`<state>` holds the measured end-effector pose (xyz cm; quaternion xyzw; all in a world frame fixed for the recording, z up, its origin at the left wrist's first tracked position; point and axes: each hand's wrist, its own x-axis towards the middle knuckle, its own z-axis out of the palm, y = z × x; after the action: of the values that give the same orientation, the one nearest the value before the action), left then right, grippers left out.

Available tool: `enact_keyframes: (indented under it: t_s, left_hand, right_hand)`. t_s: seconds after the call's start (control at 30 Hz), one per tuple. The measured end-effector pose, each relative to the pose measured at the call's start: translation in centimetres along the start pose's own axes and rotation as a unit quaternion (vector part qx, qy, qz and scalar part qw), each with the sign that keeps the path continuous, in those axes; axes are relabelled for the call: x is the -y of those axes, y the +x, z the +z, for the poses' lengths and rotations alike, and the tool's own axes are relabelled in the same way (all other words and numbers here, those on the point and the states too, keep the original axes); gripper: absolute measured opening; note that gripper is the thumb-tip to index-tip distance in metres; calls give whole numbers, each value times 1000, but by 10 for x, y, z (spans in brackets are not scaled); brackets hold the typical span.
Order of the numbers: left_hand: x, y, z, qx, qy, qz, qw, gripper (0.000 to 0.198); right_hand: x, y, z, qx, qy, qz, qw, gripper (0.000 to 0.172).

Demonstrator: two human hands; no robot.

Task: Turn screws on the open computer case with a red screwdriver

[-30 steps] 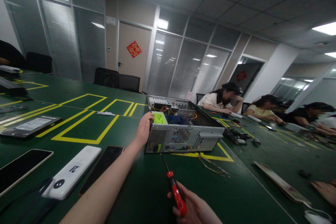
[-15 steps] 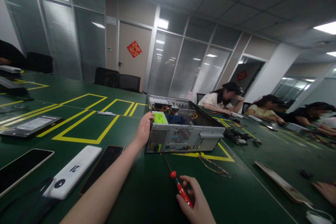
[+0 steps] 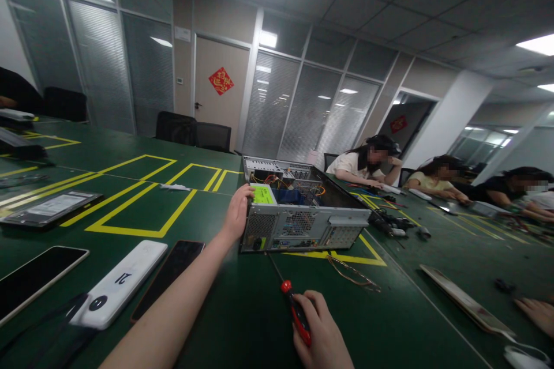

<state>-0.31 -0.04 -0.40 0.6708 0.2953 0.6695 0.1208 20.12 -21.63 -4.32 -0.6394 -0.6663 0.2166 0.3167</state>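
Note:
An open computer case point(image 3: 322, 225) lies on the green table, its vented back panel facing me. Inside it I see a power supply with a bright green label point(image 3: 263, 194), wires and blue parts. My left hand point(image 3: 237, 213) grips the case's left edge, fingers bent over the top beside the label. My right hand point(image 3: 319, 323) is closed round the red and black handle of a screwdriver point(image 3: 298, 317). The thin shaft points forward, its tip by the lower edge of the back panel; whether it touches a screw is too small to tell.
Left of my arm lie a dark phone point(image 3: 171, 277), a white device marked 21 point(image 3: 125, 279), another phone point(image 3: 38, 279) and a hard drive point(image 3: 52, 207). Thin wires point(image 3: 352, 274) and black cables point(image 3: 392, 222) lie to the right. Several people sit along the table's right side.
The fingers of my right hand have closed further over the screwdriver handle, which has turned to show more of its black part. My left hand and the case stay put.

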Motion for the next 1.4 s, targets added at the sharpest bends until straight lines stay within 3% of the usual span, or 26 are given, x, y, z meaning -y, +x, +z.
enact_keyframes:
  t_s: [0.13,0.27,0.37,0.57,0.7,0.77,0.97,1.4]
  left_hand:
    - [0,1,0,0,1,0,1000,41]
    - [0,1,0,0,1,0,1000,41]
    - [0,1,0,3,3,5,1000,41]
    - [0,1,0,1,4,10,1000,40]
    - [2,0,0,0,3,8,1000,40]
    - [2,0,0,0,3,7,1000,40]
    - [2,0,0,2,8,10,1000,39]
    - [6,-1,4,-3,-7,11,1000,36]
  right_hand:
    - [-2,-1,2,-6,-29,4,1000,47]
    - [-1,0,-1,-34,-44,8,998,37]
    - [5,-3,-2,-85,-53,-22,995,30]
    - [19,-8,-8,-223,-62,-185,955,25]
    - [31,-3,-19,-252,-104,-327,905,34]
    - [41,2,-24,-259,-121,-353,891,34]
    - [65,16,-23,-255,-136,-359,887,30]
    - [67,24,-20,-244,-143,-350,893,30]
